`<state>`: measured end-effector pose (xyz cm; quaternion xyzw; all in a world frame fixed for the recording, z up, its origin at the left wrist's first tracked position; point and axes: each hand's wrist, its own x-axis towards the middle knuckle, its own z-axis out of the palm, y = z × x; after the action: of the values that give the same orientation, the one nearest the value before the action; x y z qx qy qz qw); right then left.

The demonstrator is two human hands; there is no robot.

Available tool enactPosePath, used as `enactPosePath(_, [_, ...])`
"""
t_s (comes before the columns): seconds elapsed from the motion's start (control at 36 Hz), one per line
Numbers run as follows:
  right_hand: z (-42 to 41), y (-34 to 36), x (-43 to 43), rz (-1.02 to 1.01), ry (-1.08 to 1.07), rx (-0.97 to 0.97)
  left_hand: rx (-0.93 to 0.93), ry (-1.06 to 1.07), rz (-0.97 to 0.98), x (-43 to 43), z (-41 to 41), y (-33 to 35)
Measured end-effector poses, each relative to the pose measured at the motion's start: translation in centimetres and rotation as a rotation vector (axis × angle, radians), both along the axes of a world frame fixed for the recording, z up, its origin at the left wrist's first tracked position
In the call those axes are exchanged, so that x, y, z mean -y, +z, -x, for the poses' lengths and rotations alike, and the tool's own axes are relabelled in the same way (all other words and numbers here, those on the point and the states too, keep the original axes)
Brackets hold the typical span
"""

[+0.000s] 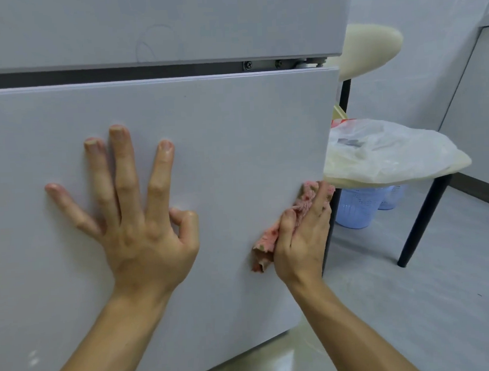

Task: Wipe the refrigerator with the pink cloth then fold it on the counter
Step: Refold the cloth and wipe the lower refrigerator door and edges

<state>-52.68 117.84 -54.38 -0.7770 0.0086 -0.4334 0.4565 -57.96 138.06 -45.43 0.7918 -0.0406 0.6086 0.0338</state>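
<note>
A pale grey floor (411, 304) and a white refrigerator (236, 146) filled the view.
The left hand (138, 218) lay flat on the lower door with fingers spread, grasping nothing; the right hand (301, 239) held the bunched pink cloth (264, 244) between thumb and fingers, pressed against the door's right edge; further right, a plastic bag (390, 145) rested on a cream chair (458, 162), blue baskets (356, 208) beneath.

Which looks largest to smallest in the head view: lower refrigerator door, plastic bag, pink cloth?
1. lower refrigerator door
2. plastic bag
3. pink cloth, mostly covered by the right hand, so its full size is unsure
</note>
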Motion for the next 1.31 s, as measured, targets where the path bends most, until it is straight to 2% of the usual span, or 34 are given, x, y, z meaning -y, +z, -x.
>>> enactPosePath(0.08, [-0.6,4.3,-0.2,-0.05,-0.003,0.113,-0.006,-0.01,0.01,-0.1,0.1,-0.1])
enactPosePath(0.19, [-1.8,11.4,0.4,-0.019,0.004,0.236,-0.027,-0.031,0.013,0.0,0.3,0.2])
enactPosePath(0.28, [-2.1,12.8,0.4,-0.049,0.023,0.285,-0.034,-0.037,0.014,-0.1,0.5,0.1])
enactPosePath(0.39, [-2.0,7.8,0.0,-0.093,0.005,0.314,-0.037,-0.035,0.011,-0.1,0.5,0.2])
enactPosePath(0.53, [0.9,-4.7,-1.2,-0.144,0.011,0.0,-0.026,-0.014,0.011,0.1,0.4,0.2])
enactPosePath(0.64, [1.6,-7.8,-1.0,-0.192,0.038,-0.151,-0.023,-0.021,0.009,0.0,0.4,0.3])
enactPosePath(0.72, [1.0,-5.5,-1.1,-0.214,0.042,-0.118,-0.032,-0.024,0.008,-0.1,0.4,0.3])
enactPosePath(0.89, [-0.5,6.3,-2.3,-0.146,-0.036,0.24,-0.036,-0.037,0.019,0.1,0.5,0.3])
enactPosePath(0.97, [-0.3,10.7,-4.5,-0.154,-0.075,0.323,-0.032,-0.034,0.026,0.0,0.6,0.3])
enactPosePath(1.03, [0.0,10.5,-5.8,-0.086,-0.051,0.365,-0.035,-0.031,0.03,0.1,0.6,0.3])
enactPosePath(1.11, [0.6,5.3,-7.0,0.102,0.004,0.424,-0.051,-0.033,0.024,0.1,0.9,0.5])
enactPosePath(1.22, [1.3,-3.4,-7.1,0.334,0.046,0.344,-0.078,-0.03,0.01,-0.1,1.2,0.6])
enactPosePath(1.31, [1.5,-6.2,-6.0,0.452,0.06,0.321,-0.099,-0.014,-0.004,-0.4,1.5,0.7])
